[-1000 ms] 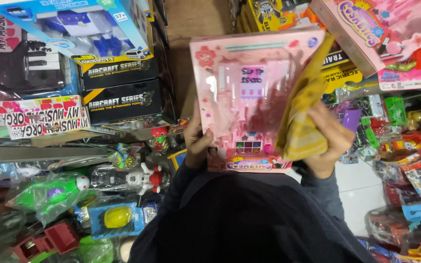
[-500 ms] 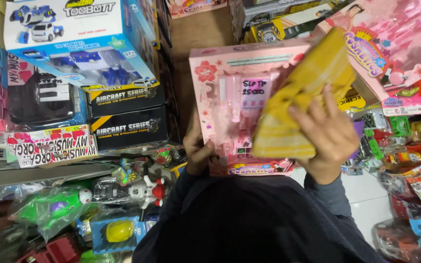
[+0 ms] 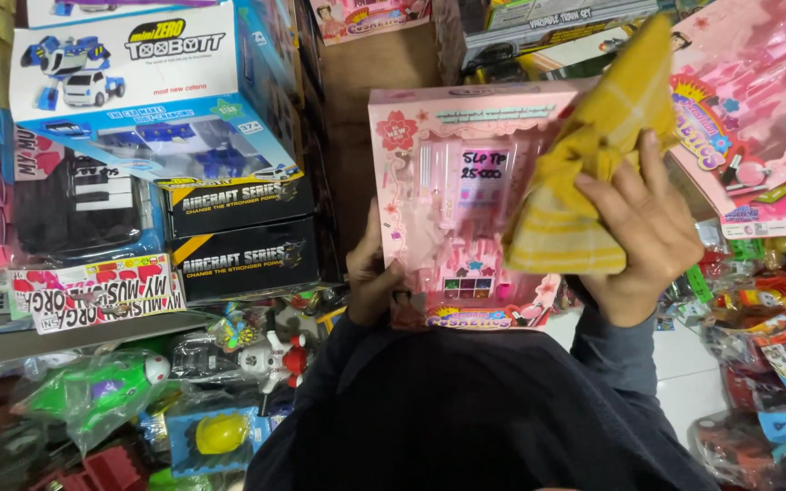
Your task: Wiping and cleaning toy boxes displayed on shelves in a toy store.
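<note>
Pink and flat, the toy box stands up in front of the person, just above the dark sleeves. The left hand holds its bottom left corner, with the fingers curled behind the box. The right hand is closed tight around a bunched yellow cloth and presses it on the right side of the box front. Black boxes and a blue robot box are stacked to the left.
</note>
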